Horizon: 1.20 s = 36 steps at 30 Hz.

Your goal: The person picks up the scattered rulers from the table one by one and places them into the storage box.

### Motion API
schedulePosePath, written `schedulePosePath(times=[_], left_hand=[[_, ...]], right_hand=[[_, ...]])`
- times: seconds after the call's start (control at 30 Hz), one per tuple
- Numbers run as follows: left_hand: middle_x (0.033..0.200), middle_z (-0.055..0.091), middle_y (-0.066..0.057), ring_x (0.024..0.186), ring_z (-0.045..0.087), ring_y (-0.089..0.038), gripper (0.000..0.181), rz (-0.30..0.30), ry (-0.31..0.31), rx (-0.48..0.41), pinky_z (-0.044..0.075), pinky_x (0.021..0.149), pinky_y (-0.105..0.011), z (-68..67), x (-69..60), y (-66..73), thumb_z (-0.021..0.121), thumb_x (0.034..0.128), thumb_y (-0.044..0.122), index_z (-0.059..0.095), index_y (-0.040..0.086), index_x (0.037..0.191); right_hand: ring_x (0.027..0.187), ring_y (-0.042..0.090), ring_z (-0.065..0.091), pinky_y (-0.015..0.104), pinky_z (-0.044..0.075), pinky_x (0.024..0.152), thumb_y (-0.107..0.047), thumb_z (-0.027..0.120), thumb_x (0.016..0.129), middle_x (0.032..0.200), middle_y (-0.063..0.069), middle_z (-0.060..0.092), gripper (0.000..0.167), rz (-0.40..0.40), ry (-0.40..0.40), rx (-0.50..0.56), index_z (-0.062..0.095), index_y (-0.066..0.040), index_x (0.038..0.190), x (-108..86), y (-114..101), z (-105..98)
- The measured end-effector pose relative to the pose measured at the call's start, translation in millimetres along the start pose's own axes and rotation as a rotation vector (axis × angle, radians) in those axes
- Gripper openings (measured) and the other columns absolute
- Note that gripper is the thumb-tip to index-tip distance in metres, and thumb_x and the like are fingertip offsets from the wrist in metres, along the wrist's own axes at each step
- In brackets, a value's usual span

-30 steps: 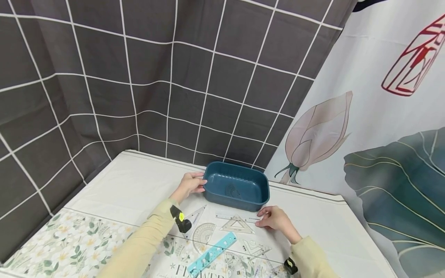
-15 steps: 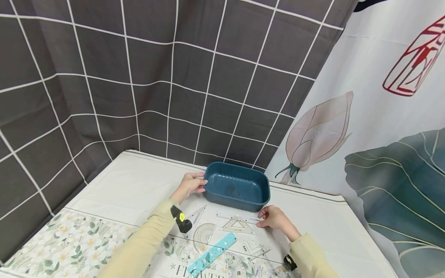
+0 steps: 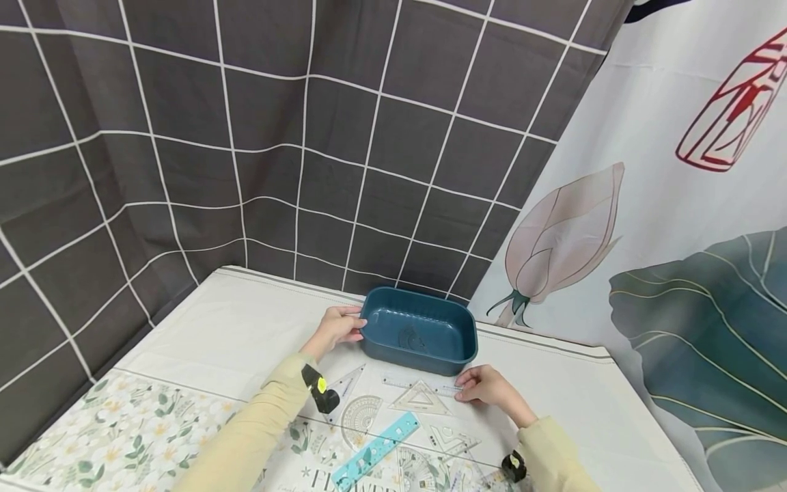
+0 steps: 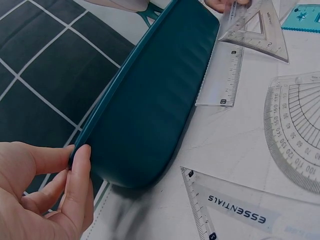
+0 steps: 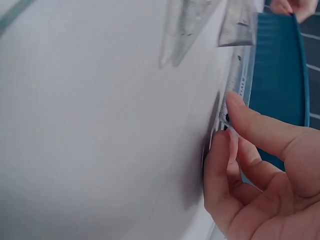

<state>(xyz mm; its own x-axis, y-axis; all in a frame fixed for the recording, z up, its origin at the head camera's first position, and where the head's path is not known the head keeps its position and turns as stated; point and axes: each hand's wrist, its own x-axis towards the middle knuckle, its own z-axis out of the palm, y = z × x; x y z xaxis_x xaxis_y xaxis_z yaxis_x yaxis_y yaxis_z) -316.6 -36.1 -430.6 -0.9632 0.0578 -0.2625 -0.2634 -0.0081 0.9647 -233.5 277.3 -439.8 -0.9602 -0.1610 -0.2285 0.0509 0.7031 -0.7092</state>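
Observation:
In the head view my left hand [image 3: 335, 330] pinches the left rim of a dark blue rectangular bin [image 3: 399, 353]. The left wrist view shows thumb and fingers on that rim [image 4: 80, 137]. My right hand [image 3: 488, 389] pinches the right end of a clear ruler [image 3: 396, 383], just in front of the bin. In the right wrist view the ruler [image 5: 234, 80] runs from between thumb and fingers along the bin wall. A clear set square [image 3: 424, 409] overlaps the ruler. A faint half-round, protractor-like shape [image 3: 410, 337] shows on the bin floor.
A clear protractor [image 3: 350, 418], a turquoise ruler [image 3: 376, 451] and another set square [image 3: 350, 383] lie nearer the body. Several more clear drawing tools [image 3: 451, 439] lie to their right. A dark checked curtain [image 3: 332, 171] hangs close behind the bin.
The right hand has shifted very slightly to the right. The left hand, the bin and the loose tools look the same.

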Motion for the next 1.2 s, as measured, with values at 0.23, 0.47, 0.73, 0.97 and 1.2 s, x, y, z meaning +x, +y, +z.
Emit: schedulePosePath(times=[0.23,0.47,0.73,0.97,1.2], left_hand=[[0.085,0.067,-0.011,0.057,0.056,-0.007,0.045,0.005,0.000,0.000,0.061,0.060,-0.020,-0.2,-0.5,-0.7,0.063,0.0862,-0.005,0.055,-0.004,0.131],[0.086,0.068,-0.013,0.057,0.056,-0.007,0.045,0.006,-0.003,0.002,0.061,0.059,-0.020,0.0,-2.0,0.2,0.062,0.0862,-0.005,0.054,-0.005,0.131],[0.087,0.068,-0.014,0.057,0.056,-0.007,0.045,0.003,0.000,0.009,0.061,0.059,-0.020,0.2,-1.8,-0.1,0.063,0.0862,-0.004,0.055,-0.004,0.130],[0.086,0.067,-0.011,0.057,0.056,-0.007,0.046,0.004,-0.003,0.012,0.061,0.058,-0.018,-0.1,-2.9,0.8,0.063,0.0865,-0.004,0.053,-0.005,0.132],[0.084,0.068,-0.012,0.056,0.056,-0.006,0.046,0.013,-0.006,0.021,0.060,0.057,-0.018,0.4,-3.8,1.3,0.063,0.0861,-0.004,0.053,-0.006,0.131]], right_hand=[[0.070,0.004,0.059,0.017,0.059,0.067,-0.008,0.065,0.089,0.081,-0.004,0.068,0.023,0.076,-0.136,0.285,0.065,0.009,0.105,-1.2,8,-14],[0.078,0.005,0.063,0.020,0.061,0.076,-0.007,0.062,0.092,0.089,-0.002,0.070,0.029,0.075,-0.206,0.459,0.061,0.012,0.113,-3.5,18,-24],[0.078,0.006,0.063,0.020,0.061,0.075,-0.010,0.060,0.093,0.089,-0.003,0.069,0.037,0.047,-0.195,0.431,0.053,0.016,0.118,-16.8,17,-35],[0.074,0.005,0.062,0.017,0.059,0.069,-0.011,0.059,0.093,0.084,-0.003,0.066,0.036,0.050,-0.163,0.360,0.054,0.016,0.117,-23.3,16,-52],[0.073,0.005,0.061,0.018,0.058,0.069,-0.013,0.059,0.093,0.083,-0.004,0.066,0.033,0.035,-0.151,0.312,0.056,0.012,0.114,-27.9,12,-71]])
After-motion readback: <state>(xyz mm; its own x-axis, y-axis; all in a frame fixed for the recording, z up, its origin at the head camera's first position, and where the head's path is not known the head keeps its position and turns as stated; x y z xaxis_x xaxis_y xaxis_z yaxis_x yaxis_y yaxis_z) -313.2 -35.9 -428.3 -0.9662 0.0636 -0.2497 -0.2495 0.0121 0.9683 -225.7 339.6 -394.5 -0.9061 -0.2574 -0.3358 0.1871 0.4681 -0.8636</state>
